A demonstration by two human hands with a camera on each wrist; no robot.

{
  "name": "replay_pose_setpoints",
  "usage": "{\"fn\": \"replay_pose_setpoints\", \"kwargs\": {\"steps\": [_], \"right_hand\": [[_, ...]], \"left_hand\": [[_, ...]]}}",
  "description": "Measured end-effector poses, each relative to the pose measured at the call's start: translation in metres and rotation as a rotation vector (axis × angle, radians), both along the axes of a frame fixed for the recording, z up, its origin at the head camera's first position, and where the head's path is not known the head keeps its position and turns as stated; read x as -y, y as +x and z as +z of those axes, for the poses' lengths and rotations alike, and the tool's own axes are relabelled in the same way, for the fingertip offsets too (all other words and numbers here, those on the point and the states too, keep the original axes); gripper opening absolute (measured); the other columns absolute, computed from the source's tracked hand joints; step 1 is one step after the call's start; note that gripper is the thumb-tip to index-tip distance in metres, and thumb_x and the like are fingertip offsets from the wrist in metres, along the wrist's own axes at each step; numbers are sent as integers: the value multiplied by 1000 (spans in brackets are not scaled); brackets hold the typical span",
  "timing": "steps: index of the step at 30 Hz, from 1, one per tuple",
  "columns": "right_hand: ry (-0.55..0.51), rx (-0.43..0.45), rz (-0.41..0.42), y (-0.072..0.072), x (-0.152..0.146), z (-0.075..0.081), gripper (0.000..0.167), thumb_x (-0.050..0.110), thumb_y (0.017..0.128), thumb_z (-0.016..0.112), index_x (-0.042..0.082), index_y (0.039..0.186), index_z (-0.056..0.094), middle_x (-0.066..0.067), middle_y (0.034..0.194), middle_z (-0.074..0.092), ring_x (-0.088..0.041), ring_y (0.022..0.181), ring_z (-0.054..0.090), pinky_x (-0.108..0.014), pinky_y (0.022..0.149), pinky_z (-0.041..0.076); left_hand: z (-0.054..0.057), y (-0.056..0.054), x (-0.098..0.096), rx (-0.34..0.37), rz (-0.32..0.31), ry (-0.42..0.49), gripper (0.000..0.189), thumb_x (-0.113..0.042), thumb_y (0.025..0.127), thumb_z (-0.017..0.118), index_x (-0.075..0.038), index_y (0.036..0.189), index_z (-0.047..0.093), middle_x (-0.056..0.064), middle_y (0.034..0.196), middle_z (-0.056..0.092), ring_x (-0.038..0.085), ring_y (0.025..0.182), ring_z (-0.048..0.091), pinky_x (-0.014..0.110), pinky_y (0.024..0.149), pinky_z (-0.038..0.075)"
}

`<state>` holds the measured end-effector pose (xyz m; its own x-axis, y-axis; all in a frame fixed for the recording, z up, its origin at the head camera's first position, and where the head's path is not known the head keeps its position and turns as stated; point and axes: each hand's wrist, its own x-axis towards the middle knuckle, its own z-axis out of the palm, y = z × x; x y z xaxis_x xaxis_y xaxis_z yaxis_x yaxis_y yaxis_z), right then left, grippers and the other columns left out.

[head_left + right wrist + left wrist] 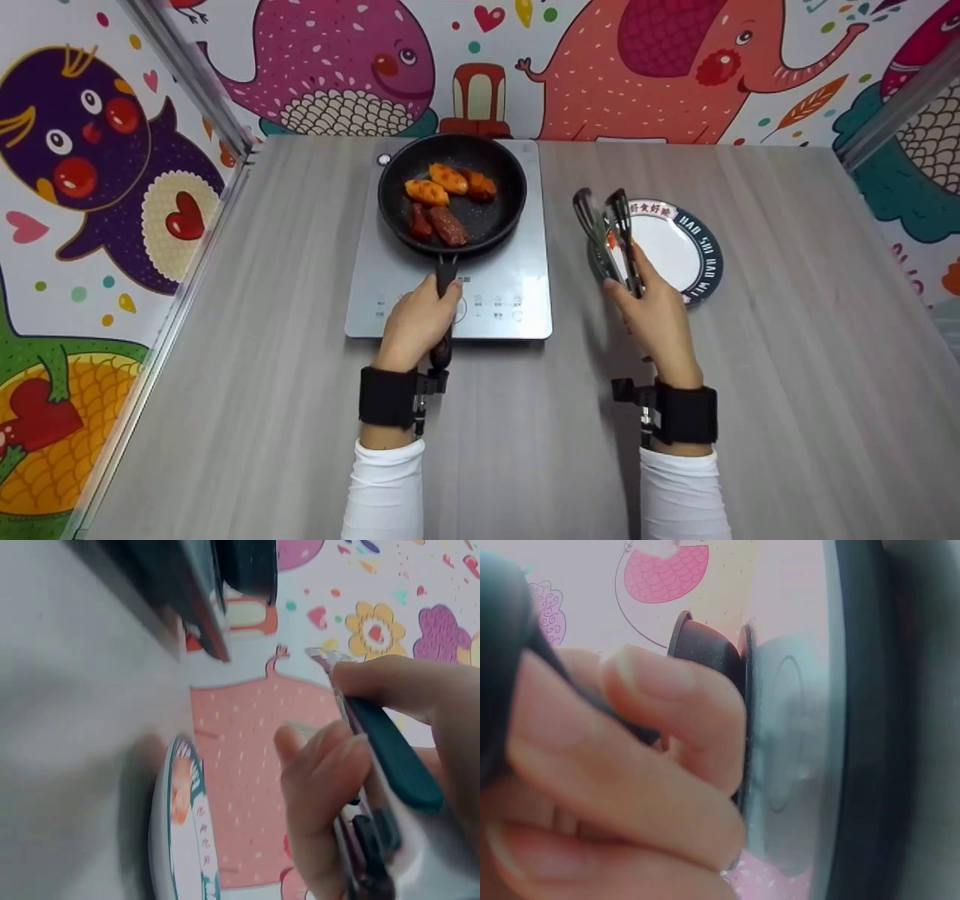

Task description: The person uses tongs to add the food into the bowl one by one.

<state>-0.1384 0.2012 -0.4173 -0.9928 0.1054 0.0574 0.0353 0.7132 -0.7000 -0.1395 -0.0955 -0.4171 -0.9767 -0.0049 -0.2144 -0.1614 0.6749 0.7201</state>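
Observation:
My left hand (420,322) grips the black handle (442,351) of a frying pan (495,217), fingers curled round it, as the left wrist view also shows. Several browned pieces of food lie in the pan: orange-yellow ones (448,178) toward the back and dark red meat strips (448,226) nearer the handle. On the right, my right hand (660,315) holds metal tongs (592,225) between thumb and fingers. Their two slotted heads point away from me and stand apart, with no food between them. The tongs overlap the left side of a plate (679,251) in the head view.
Under the pan is a silver induction cooktop (375,277) with touch controls along its front. The white plate has a dark, lettered rim and stands right of the cooktop on a grey wood-grain table (517,442). Cartoon-printed walls (487,45) enclose the back and sides.

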Motion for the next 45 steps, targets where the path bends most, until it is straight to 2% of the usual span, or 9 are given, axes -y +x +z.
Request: {"fn": "replay_pose_setpoints", "kwargs": {"steps": [4,8,16,19,26,32,38,40,45], "right_hand": [[46,70,-3,-1,-11,-5,69,45,87,50,15,142,21,-23,134,37,-39,105,48,-50,87,36],[81,152,-11,-2,-19,-8,70,42,88,49,13,142,16,-24,136,31,-43,110,43,-52,90,33],[47,265,13,-6,-27,-12,77,23,84,50,5,142,3,-28,138,25,-38,99,45,-47,83,37],[30,292,20,-6,-28,-13,76,23,85,49,4,142,3,-28,137,28,-35,94,47,-42,77,40],[2,331,22,-6,-27,-15,73,24,86,46,7,143,3,-24,123,42,-24,65,53,-33,53,45],[14,321,28,-6,-27,-17,71,26,86,45,8,143,5,-23,120,44,-24,65,53,-33,51,45],[-6,322,19,-6,-28,-19,70,28,87,46,9,143,8,-14,80,56,-21,52,53,-33,46,45],[-21,328,12,-6,-28,-19,71,30,88,47,10,143,8,-14,74,57,-22,50,54,-36,45,45],[41,296,13,-7,-28,-18,71,36,88,49,7,142,13,-22,101,56,-24,62,56,-37,59,45]], "left_hand": [[-1,1,0,6,0,-5,35,-48,91,36,-16,84,49,4,65,48,21,51,46,33,49,35],[-2,1,0,5,4,-2,35,-48,91,36,-16,83,49,5,65,48,21,52,46,33,49,35],[-2,-1,-1,-11,1,2,34,-47,91,37,-17,82,49,4,64,51,21,51,49,33,48,37],[-2,0,-1,-2,0,4,34,-47,91,36,-17,82,49,4,64,50,21,49,49,33,47,37],[-1,0,0,-5,-6,8,35,-47,91,36,-16,83,49,5,63,50,21,47,48,33,46,36],[-1,0,0,-7,-5,10,35,-48,91,36,-16,82,49,5,64,51,21,50,49,34,48,37],[-1,0,-1,-2,-7,-3,36,-48,91,36,-16,82,49,5,64,51,21,50,49,34,47,37],[-1,0,0,-10,-7,-10,37,-49,91,35,-16,82,49,4,64,51,21,50,49,34,48,37],[-1,0,0,-25,-9,-5,35,-48,91,35,-17,83,49,4,64,48,20,51,46,32,47,34]]}}
